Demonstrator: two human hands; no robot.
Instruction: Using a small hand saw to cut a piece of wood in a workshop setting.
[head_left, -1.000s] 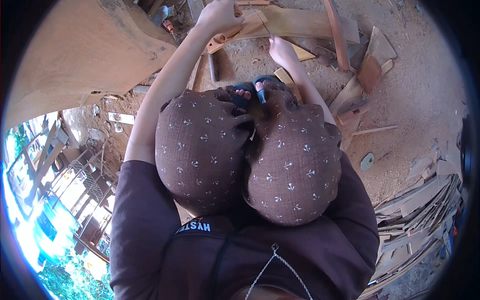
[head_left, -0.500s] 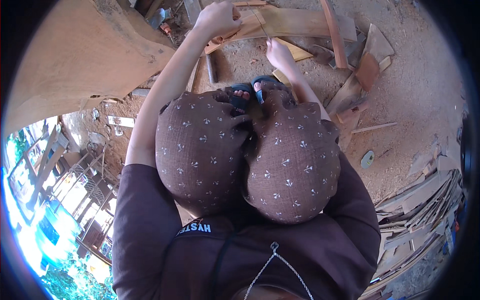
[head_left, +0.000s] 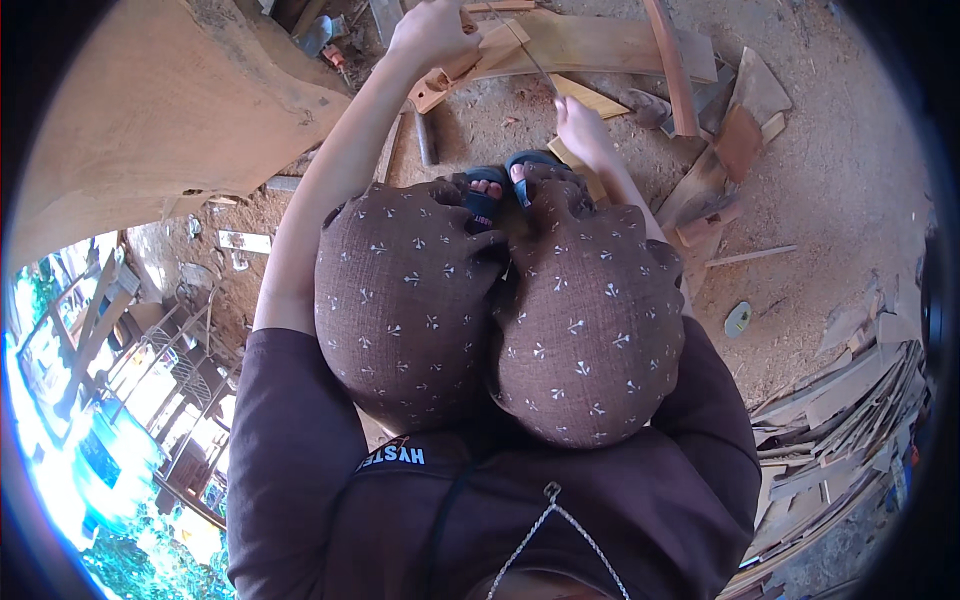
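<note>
My left hand (head_left: 433,38), fingers curled, is closed on a reddish-brown piece of wood (head_left: 462,66) near the top edge. A wooden block with small holes (head_left: 430,92) juts out just below it. Pinched in my right hand (head_left: 582,132) is the near end of a thin, dark, rod-like tool (head_left: 535,62); its exact kind is too fine to make out. The tool slants up and left past the end of a light wood piece (head_left: 503,45). Its far end reaches the top of the picture.
A curved board (head_left: 600,45) lies on the ground beyond my hands, crossed by a reddish strip (head_left: 672,70). At left rises a large wooden slab (head_left: 170,120). Offcuts (head_left: 740,140) and a heap of thin scraps (head_left: 850,400) lie to the right. My sandalled feet (head_left: 485,195) are below.
My right hand has moved slightly right and nearer to me, drawing the thin tool with it. The left hand stays nearly where it was.
</note>
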